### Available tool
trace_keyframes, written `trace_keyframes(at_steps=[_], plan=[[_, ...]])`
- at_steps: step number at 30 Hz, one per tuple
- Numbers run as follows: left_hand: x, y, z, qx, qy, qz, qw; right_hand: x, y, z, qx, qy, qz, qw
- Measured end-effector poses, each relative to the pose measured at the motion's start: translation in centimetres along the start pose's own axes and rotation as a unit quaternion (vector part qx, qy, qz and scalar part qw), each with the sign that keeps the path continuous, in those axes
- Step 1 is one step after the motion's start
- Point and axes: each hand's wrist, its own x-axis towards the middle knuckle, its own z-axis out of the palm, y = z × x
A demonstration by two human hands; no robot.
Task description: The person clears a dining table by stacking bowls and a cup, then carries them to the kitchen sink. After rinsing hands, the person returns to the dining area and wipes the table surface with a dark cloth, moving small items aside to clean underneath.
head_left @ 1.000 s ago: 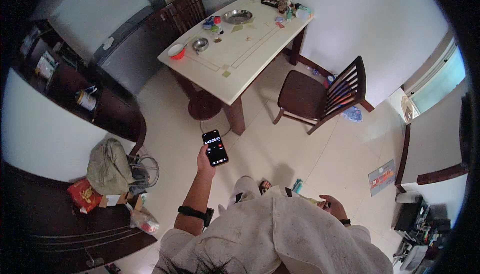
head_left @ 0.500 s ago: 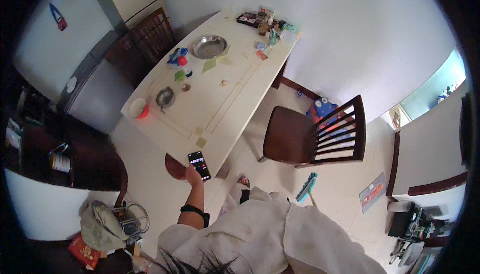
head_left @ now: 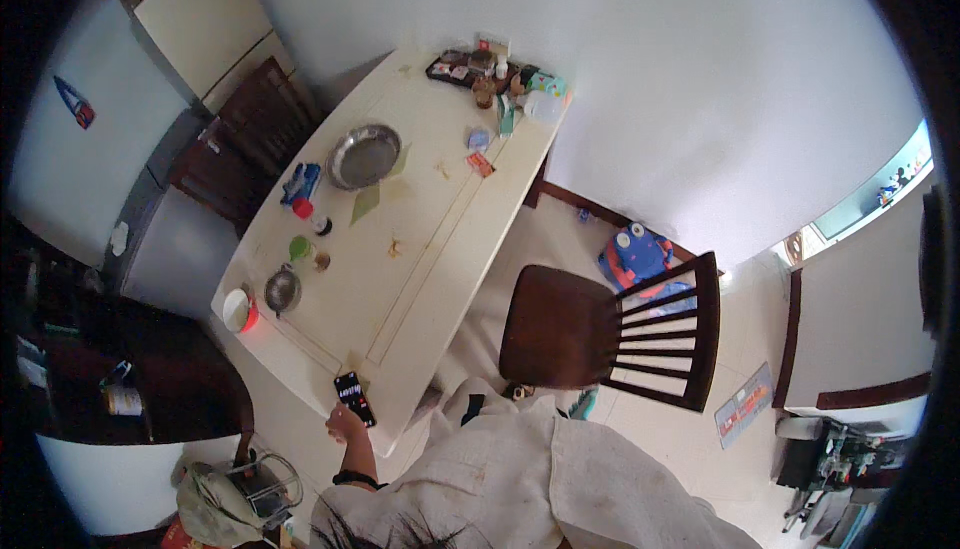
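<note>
Black phone at the near end of the cream table — I see the left hand at its lower edge, fingers curled, but cannot tell whether they grip. Beyond — red-and-white bowl, small metal bowl.

The phone is smooth; basin, shiny metal; chair, wooden.

"What's near the dark wooden chair?"
"A blue bag by the wall — it has two round white eyes."
"And the shiny metal basin?"
"Well apart from the red-and-white bowl, which sits just beside a small metal bowl. Farther back there's a dark tray — a brown jar stands near it."
</note>
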Motion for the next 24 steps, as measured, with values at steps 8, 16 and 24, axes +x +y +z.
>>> trace_keyframes(at_steps=[8,16,24], plan=[[-5.5,20.2,-3.2,-0.342,0.068,0.265,0.899,13.0,-6.6,-1.4,0.031,-0.009,-0.005,0.999],[-26.7,53.6,-3.1,-0.514,-0.258,0.456,0.679,25.3,-15.5,1.2,0.091,-0.019,-0.011,0.996],[-37.0,61.9,-3.3,-0.532,-0.43,0.473,0.555,31.4,-22.4,2.9,0.128,0.018,0.022,0.991]])
